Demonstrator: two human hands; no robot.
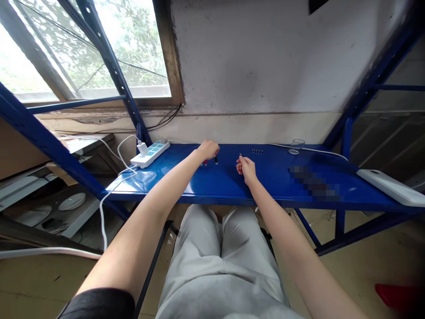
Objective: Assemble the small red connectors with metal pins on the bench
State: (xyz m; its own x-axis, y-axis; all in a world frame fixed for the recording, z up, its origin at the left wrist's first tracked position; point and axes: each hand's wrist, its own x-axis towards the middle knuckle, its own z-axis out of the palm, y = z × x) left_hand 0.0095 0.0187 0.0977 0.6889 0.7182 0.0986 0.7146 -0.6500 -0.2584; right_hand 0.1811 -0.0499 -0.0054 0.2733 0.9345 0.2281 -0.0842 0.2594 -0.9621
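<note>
Blue table; red stick; black stick; white power strip with pale blue sockets; light grey trousers; black sleeve.

Red piece, black piece, slightly apart

Both show pale near ends by the left hand. A tiny bit, too small to identify, juts from the right hand; farther right, a short row of shiny pieces sits on the blue surface.
</note>
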